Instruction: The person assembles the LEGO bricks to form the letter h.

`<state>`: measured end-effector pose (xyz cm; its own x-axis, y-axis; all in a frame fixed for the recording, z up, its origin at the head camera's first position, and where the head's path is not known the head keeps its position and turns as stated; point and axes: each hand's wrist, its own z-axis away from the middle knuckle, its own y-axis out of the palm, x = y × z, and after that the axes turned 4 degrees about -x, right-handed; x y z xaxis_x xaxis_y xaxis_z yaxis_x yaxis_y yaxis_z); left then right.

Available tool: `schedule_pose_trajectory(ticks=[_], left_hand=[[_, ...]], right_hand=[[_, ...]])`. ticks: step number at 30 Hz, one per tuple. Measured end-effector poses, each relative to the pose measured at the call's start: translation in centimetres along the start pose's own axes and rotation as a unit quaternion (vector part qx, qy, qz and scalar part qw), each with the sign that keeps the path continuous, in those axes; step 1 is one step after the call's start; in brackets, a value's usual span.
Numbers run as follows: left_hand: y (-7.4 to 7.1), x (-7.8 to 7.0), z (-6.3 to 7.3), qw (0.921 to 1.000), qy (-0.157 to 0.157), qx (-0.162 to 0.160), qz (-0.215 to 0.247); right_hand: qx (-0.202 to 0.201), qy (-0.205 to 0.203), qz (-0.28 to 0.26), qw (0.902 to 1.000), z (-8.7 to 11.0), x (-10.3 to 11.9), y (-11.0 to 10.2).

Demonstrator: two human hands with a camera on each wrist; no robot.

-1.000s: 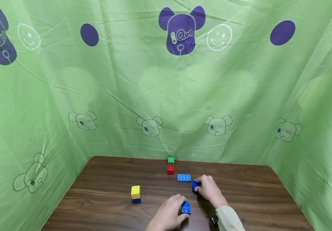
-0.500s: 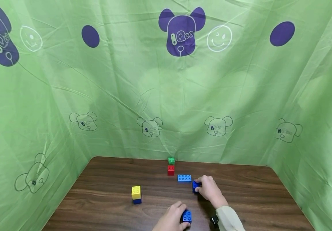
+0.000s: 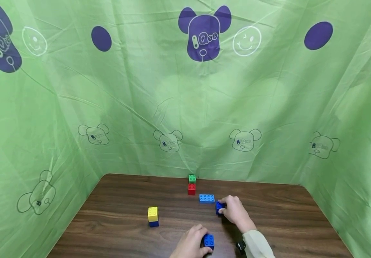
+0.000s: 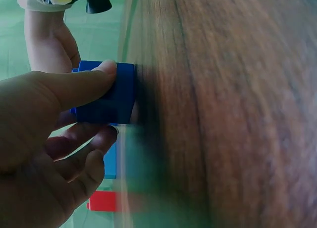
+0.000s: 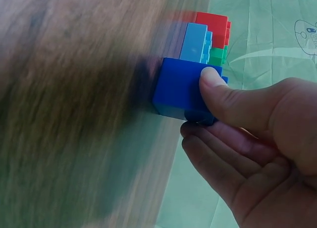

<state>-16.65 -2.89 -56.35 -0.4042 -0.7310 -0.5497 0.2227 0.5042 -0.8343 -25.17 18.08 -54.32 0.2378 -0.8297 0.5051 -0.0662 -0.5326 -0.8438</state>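
Head view: left hand (image 3: 190, 243) cut by bottom edge, covering left side of near blue block (image 3: 209, 241). Right hand (image 3: 236, 212) hides right side of far blue block (image 3: 218, 208); pale sleeve (image 3: 257, 243) runs out of frame below. Left wrist: light-blue brick (image 4: 111, 161) partly behind fingers. Right wrist: green brick (image 5: 216, 56) partly hidden, tabletop (image 5: 74, 114) blurred.

Near held block (image 3: 209, 242): plain deep blue. Far held block (image 3: 219, 208): the same deep blue. Oblong brick (image 3: 207, 200): light blue. Square bricks behind: one red (image 3: 191, 190), one green (image 3: 192, 178). Stack (image 3: 153, 215): yellow over dark blue. Tabletop (image 3: 114, 204): dark brown, streaked wood grain. Curtain (image 3: 133, 93): light green, printed with purple bear heads (image 3: 203, 37), purple ovals (image 3: 318, 36), white smiling faces (image 3: 247, 41) and dark-outlined bears (image 3: 245, 141). Sleeve (image 3: 257, 243): pale, probably cream; it is cut off by the frame.
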Motion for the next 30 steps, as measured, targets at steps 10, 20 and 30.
schedule_pose_trajectory(ticks=[10,20,30], left_hand=[[-0.1,0.4,0.2,0.9995,0.012,-0.027,0.005],[0.3,1.0,0.4,0.9962,0.003,-0.073,0.049],[0.3,1.2,0.3,0.9938,-0.015,-0.078,0.077]], right_hand=[[-0.007,-0.011,0.001,0.9999,0.2,-0.3,0.3],[-0.038,-0.068,0.025,0.9966,0.6,-0.5,0.7],[-0.053,-0.097,0.036,0.9933,1.2,-0.6,0.5]])
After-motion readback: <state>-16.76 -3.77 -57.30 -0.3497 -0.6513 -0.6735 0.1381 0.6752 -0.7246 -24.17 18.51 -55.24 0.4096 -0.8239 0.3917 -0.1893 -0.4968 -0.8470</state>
